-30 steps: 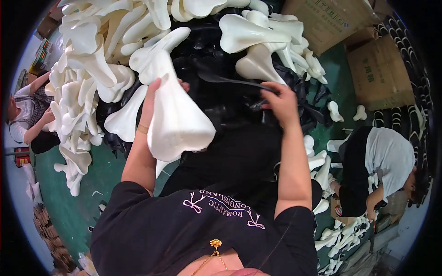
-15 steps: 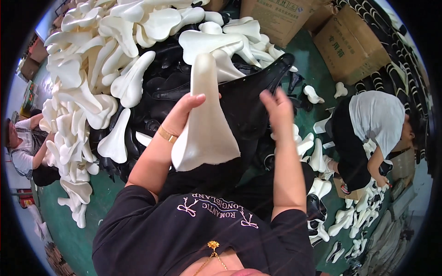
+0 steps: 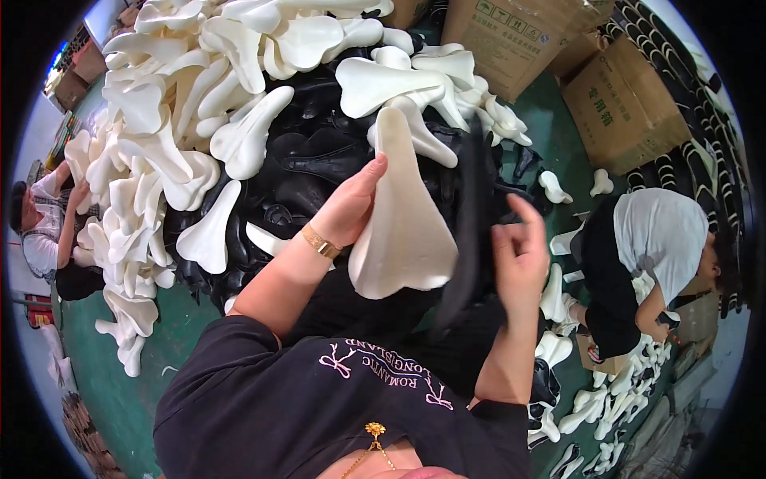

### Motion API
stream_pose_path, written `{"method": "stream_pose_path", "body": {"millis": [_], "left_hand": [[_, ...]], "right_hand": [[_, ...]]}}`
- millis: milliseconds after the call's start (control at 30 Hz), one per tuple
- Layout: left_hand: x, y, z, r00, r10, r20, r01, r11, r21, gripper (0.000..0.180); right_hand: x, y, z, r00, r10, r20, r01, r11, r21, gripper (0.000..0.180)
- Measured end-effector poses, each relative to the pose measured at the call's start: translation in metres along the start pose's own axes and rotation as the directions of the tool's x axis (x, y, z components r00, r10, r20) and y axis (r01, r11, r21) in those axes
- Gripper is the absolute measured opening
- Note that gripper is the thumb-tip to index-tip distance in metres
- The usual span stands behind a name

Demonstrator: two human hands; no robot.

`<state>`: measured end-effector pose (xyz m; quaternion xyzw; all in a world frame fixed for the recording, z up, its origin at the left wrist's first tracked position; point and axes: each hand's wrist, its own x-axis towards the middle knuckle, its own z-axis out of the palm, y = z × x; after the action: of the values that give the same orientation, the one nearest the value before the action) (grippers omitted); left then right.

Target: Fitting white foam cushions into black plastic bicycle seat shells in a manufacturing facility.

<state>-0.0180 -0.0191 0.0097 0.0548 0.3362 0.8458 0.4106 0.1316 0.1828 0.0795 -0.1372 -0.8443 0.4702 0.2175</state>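
Note:
A cream-white bicycle saddle pad (image 3: 403, 231), narrow at the top and flared at the bottom, stands upright in front of me. My left hand (image 3: 357, 199) is closed around its left edge, the thumb lying on the front and the other fingers hidden behind. Just right of the pad is a black saddle cover (image 3: 471, 231), seen nearly edge-on and smeared by motion. Beside that cover, my right hand (image 3: 520, 251) has its index finger raised and its fingers apart. No clear grip on the cover shows.
White saddle pads (image 3: 148, 160) are heaped at the left, with black saddle covers (image 3: 319, 156) beneath and beyond my hands. Cardboard boxes (image 3: 622, 104) stand at the far right. One person (image 3: 654, 239) bends over at the right; another person (image 3: 48, 231) sits at the left.
The black cover has swung from broad behind the white pad to edge-on at its right. The pad and my left hand have shifted right; my right hand has moved lower and right.

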Motion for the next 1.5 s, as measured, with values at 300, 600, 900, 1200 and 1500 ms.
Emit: {"method": "stream_pose_path", "body": {"millis": [300, 600, 900, 1200, 1500], "left_hand": [[0.004, -0.016, 0.029, 0.999, 0.030, 0.025, -0.030, 0.999, 0.025, 0.042], [-0.006, -0.024, 0.034, 0.998, 0.039, 0.052, -0.040, 0.999, 0.020, 0.040], [0.001, -0.026, 0.031, 0.979, 0.175, 0.103, -0.195, 0.953, 0.231, 0.038], [0.006, -0.030, 0.009, 0.997, 0.052, -0.056, -0.045, 0.993, 0.107, 0.033], [0.010, -0.034, -0.007, 0.994, 0.036, -0.101, -0.024, 0.993, 0.116, 0.033]], "right_hand": [[-0.010, 0.004, 0.030, 0.917, -0.392, 0.067, 0.385, 0.834, -0.395, 0.034], [-0.013, 0.005, 0.039, 0.901, -0.432, 0.035, 0.405, 0.810, -0.423, 0.031], [0.005, 0.013, 0.048, 0.868, -0.483, 0.119, 0.468, 0.711, -0.526, 0.032], [0.008, 0.024, 0.068, 0.887, -0.426, 0.180, 0.451, 0.712, -0.539, 0.029], [0.004, 0.038, 0.081, 0.898, -0.412, 0.152, 0.425, 0.727, -0.539, 0.032]]}}
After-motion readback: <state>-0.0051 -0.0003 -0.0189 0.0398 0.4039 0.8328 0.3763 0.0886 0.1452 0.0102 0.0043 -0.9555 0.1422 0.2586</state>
